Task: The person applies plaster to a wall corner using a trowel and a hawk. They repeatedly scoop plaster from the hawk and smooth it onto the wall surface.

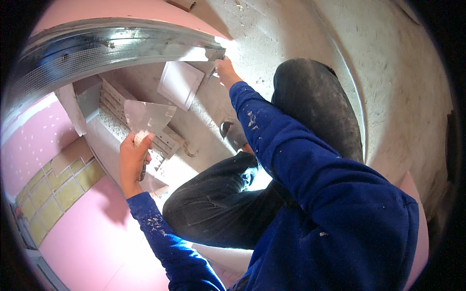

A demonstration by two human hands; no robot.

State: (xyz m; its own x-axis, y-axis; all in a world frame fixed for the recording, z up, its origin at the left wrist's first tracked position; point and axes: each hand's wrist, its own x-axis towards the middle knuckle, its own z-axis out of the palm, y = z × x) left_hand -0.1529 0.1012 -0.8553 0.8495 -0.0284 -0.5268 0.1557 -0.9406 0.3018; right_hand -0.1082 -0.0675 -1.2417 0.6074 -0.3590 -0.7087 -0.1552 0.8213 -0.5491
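Note:
My left hand [131, 162] is wrapped round the handle of a wide putty knife [149, 114], its broad blade pointing up. Pale filler sits near the thumb, at the base of that blade. Stretched out to the far end of a long strip, my right hand [227, 72] grips a smaller putty knife [212, 54]. Its blade is at or against the end of the strip; glare hides the exact contact. The strip [145, 47] is a grey, shiny, curved-looking band, and white mesh tape [73, 67] runs along its lower edge.
Pink boards [82, 233] surround the area, one with rows of white spots [36, 121]. Yellowish panels [53, 194] show at left. A white square panel [180, 85] lies beyond my shoe [235, 133]. A pale cable [347, 68] crosses the rough grey surface at right. My bent knees are close by.

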